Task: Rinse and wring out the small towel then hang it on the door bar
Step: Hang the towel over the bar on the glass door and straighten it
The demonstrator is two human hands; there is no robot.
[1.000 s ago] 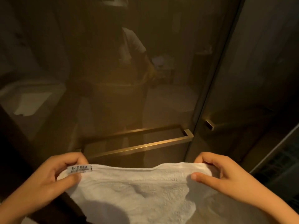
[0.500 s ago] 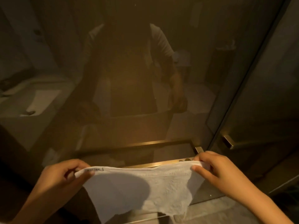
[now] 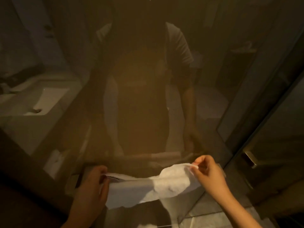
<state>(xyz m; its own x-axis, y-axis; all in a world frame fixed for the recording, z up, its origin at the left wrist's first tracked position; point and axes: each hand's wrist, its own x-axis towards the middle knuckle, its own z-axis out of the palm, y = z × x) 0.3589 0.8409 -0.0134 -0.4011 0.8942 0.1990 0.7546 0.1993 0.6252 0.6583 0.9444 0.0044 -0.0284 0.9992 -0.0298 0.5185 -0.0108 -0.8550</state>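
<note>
The small white towel (image 3: 171,181) is stretched between my two hands at the bottom of the head view, right against the dark glass door. My left hand (image 3: 93,186) grips its left top corner, low by the left end of the brass door bar (image 3: 80,170). My right hand (image 3: 207,173) pinches the right top corner a little higher, at the bar's right end. The towel's top edge lies along the bar and hides most of it; its lower part hangs down in front. Whether it rests on the bar I cannot tell.
The glass door (image 3: 148,96) fills the view and mirrors a person and a sink counter (image 3: 37,102). To the right is a second glass panel with a brass handle (image 3: 250,159). Pale floor tiles (image 3: 213,216) show at the bottom right.
Both hands have carried the towel forward and down to the bar. The view has closed in on the door. The towel's top edge now lies along the bar, its right corner raised.
</note>
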